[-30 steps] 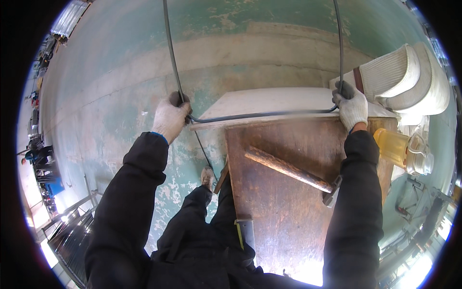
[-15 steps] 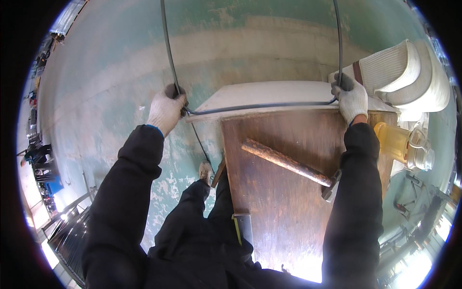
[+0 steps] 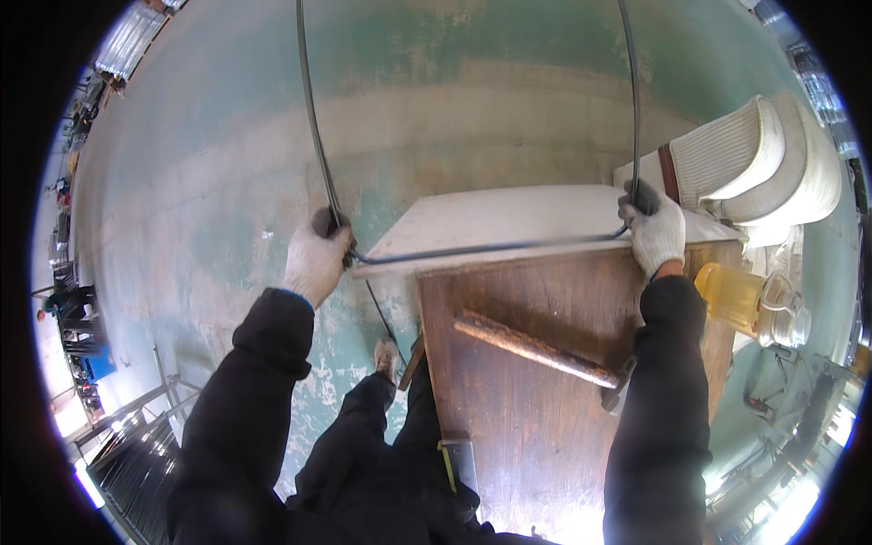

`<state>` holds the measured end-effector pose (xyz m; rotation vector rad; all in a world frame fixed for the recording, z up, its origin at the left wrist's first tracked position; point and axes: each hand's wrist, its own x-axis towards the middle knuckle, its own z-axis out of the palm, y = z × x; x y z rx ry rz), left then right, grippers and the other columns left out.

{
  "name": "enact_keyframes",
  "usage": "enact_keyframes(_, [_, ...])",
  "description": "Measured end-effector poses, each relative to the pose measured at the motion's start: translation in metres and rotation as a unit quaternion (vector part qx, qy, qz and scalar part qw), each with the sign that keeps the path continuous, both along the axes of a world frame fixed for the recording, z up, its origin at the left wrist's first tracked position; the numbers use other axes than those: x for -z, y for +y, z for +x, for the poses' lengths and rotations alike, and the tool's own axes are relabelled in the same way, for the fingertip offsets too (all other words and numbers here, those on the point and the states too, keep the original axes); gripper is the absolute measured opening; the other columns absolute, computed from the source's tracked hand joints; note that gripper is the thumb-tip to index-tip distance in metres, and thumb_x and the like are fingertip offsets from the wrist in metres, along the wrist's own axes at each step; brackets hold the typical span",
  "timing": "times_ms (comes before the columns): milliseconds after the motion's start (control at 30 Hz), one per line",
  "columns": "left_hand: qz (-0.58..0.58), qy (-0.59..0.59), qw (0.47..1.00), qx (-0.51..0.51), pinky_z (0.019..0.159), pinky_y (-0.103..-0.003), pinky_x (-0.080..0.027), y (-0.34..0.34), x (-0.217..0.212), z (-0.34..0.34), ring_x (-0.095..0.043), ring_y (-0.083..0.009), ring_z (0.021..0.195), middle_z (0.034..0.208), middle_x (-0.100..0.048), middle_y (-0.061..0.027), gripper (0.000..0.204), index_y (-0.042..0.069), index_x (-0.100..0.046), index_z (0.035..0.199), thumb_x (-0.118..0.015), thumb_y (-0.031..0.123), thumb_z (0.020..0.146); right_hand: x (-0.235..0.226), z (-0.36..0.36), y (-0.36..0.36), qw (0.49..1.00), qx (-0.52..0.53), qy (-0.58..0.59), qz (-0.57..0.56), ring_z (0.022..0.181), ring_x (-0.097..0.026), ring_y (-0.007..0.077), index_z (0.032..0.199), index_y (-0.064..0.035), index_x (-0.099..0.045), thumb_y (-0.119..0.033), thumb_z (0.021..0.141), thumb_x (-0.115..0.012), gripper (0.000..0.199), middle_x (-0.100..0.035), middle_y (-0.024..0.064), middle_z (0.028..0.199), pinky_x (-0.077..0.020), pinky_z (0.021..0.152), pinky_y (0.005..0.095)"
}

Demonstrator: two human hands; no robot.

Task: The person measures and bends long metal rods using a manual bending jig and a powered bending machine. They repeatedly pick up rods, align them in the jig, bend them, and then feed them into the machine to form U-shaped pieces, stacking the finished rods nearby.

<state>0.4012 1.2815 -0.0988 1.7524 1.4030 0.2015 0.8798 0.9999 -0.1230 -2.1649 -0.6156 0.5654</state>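
Both my hands wear white knit gloves with grey finger parts. A dark, thin metal rod [image 3: 490,247], bent into a U, lies across the far end of the wooden work surface, with its two long sides running away past the top of the view. At the left bend, my left hand [image 3: 318,254] has its fingers closed round the rod. My right hand [image 3: 656,227] grips it at the right bend. Under the crossbar is a white board [image 3: 509,211]. Nearer to me, a hammer [image 3: 536,350] with a worn, rusty-looking handle rests on the brown wooden top [image 3: 536,427]; my right sleeve partly covers its head.
White ribbed fabric bundles [image 3: 727,159] stand beyond my right hand. Beside my right forearm is a clear jar of yellow liquid [image 3: 731,295]. A bundle of dark rods [image 3: 141,463] lies at lower left. The worn green floor [image 3: 200,227] surrounds the work surface.
The whole scene sits lower in the picture, hands, rod, hammer and work surface alike. Both hands keep their hold at the bends of the rod.
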Motion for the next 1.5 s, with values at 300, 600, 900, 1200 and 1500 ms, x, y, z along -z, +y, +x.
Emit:
enact_keyframes(300, [-0.072, -0.050, 0.995, -0.045, 0.064, -0.034, -0.052, -0.007, -0.016, 0.006, -0.065, -0.0154, 0.073, 0.093, -0.072, -0.0064, 0.010, 0.002, -0.068, 0.119, -0.064, 0.007, 0.111, -0.026, -0.020, 0.009, 1.000, 0.012, 0.024, 0.006, 0.105, -0.081, 0.0167, 0.138, 0.0071, -0.078, 0.004, 0.107, -0.074, 0.032, -0.085, 0.0130, 0.112, -0.0637, 0.096, 0.0332])
enact_keyframes(600, [-0.093, -0.061, 0.992, -0.057, 0.069, -0.036, -0.054, -0.008, -0.017, 0.006, -0.065, -0.0167, 0.076, 0.093, -0.071, -0.0078, 0.014, 0.000, -0.069, 0.120, -0.067, 0.008, 0.110, -0.031, -0.024, 0.010, 1.000, 0.024, 0.020, 0.001, 0.099, -0.080, 0.0162, 0.138, 0.0066, -0.078, 0.004, 0.107, -0.073, 0.031, -0.085, 0.0129, 0.110, -0.0644, 0.093, 0.0336])
enact_keyframes(900, [-0.068, -0.047, 0.996, -0.033, 0.064, -0.034, -0.053, -0.005, -0.010, 0.003, -0.065, -0.0145, 0.074, 0.094, -0.073, -0.0063, 0.011, 0.002, -0.070, 0.122, -0.066, 0.009, 0.113, -0.017, -0.014, 0.004, 0.999, 0.018, 0.047, 0.021, 0.107, -0.080, 0.0173, 0.142, 0.0109, -0.075, 0.008, 0.108, -0.071, 0.034, -0.084, 0.0121, 0.115, -0.0635, 0.095, 0.0326])
enact_keyframes(1200, [-0.034, -0.046, 0.998, -0.041, 0.065, -0.032, -0.053, -0.008, -0.002, 0.005, -0.066, -0.0128, 0.074, 0.093, -0.075, -0.0052, 0.015, 0.003, -0.072, 0.125, -0.069, 0.013, 0.114, -0.017, -0.010, 0.004, 0.999, -0.012, -0.020, 0.022, 0.105, -0.081, 0.0153, 0.139, 0.0078, -0.079, -0.003, 0.103, -0.081, 0.037, -0.088, 0.0115, 0.117, -0.0627, 0.099, 0.0327])
enact_keyframes(1500, [-0.046, -0.071, 0.995, -0.050, 0.066, -0.030, -0.049, -0.019, -0.005, 0.005, -0.061, -0.0100, 0.073, 0.094, -0.074, -0.0030, 0.019, 0.004, -0.073, 0.127, -0.067, 0.020, 0.118, -0.020, -0.014, 0.004, 0.999, -0.018, -0.035, 0.006, 0.099, -0.079, 0.0141, 0.135, 0.0043, -0.082, -0.009, 0.102, -0.082, 0.036, -0.087, 0.0093, 0.109, -0.0613, 0.091, 0.0326])
